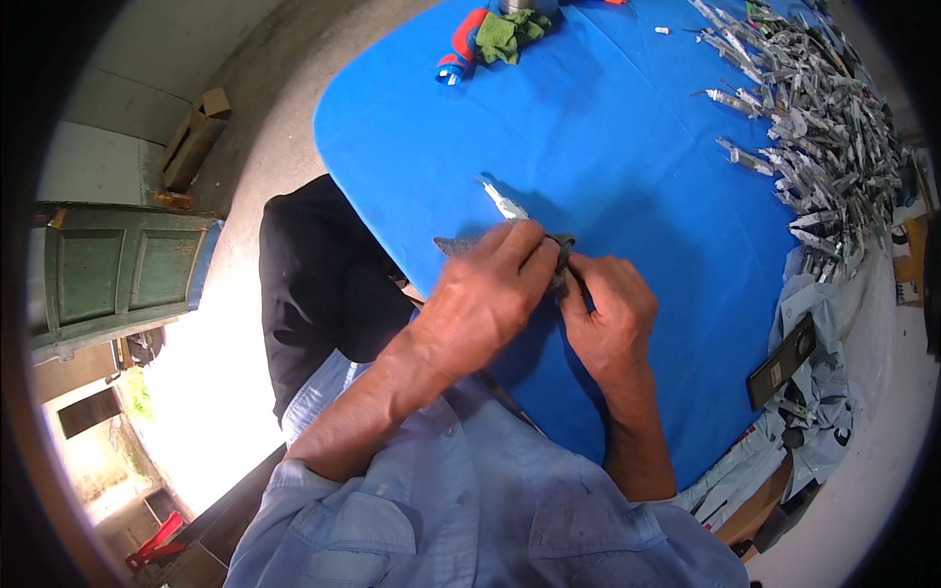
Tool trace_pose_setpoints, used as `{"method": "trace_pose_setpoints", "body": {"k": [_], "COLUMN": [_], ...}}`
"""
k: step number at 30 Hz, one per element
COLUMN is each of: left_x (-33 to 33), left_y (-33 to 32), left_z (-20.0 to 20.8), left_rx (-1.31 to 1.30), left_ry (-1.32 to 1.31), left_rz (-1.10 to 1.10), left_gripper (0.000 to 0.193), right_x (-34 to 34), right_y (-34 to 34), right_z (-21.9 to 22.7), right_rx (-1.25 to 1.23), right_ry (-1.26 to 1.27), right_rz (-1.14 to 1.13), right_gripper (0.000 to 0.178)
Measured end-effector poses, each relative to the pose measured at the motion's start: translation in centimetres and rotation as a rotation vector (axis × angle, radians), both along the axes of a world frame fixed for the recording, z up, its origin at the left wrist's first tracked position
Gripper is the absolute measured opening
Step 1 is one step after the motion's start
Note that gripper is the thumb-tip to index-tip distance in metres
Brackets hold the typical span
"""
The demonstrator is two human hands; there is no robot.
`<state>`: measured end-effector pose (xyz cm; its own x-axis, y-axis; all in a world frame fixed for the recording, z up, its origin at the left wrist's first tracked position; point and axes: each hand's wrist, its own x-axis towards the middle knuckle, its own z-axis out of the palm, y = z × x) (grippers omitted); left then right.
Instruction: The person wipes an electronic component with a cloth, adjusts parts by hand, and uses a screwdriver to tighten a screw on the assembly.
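Observation:
My left hand is closed over a grey cloth wrapped about a slim white syringe-like piece. The piece's thin dark tip points up and away, past my knuckles. Most of its body is hidden under the fingers and cloth. Close by on the right, my right hand is pinched at the cloth's bunched edge, thumb against forefinger. Whether it also grips the piece's rear end cannot be seen. Both hands are just above the near part of the blue-covered table.
Many similar slim pieces are heaped along the table's right side. Nearer are a dark phone-like slab and crumpled plastic bags. A red-and-blue bottle, a green cloth and a metal container are at the far edge.

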<state>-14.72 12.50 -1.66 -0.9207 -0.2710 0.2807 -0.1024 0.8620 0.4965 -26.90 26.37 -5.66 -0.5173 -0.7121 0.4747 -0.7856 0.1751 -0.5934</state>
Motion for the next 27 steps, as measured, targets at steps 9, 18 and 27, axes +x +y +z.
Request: {"method": "trace_pose_setpoints", "body": {"k": [9,18,27], "left_x": [-0.4,1.1,0.4], "left_y": [-3.6,-3.5,-1.0], "left_z": [-1.3,0.0,-1.3], "left_rx": [-0.055,0.198,-0.036], "left_ry": [0.012,0.124,0.038], "left_rz": [0.151,0.173,0.055], "left_gripper": [0.039,0.046,0.042], "right_x": [0.0,0.0,0.0], "right_y": [0.0,0.1,-0.2], "right_z": [-0.2,-0.4,-0.1], "right_rx": [0.008,0.009,-0.022], "right_ry": [0.016,-0.012,-0.021], "right_rz": [-0.011,-0.042,-0.002], "right_gripper": [0.008,0.009,0.008]}}
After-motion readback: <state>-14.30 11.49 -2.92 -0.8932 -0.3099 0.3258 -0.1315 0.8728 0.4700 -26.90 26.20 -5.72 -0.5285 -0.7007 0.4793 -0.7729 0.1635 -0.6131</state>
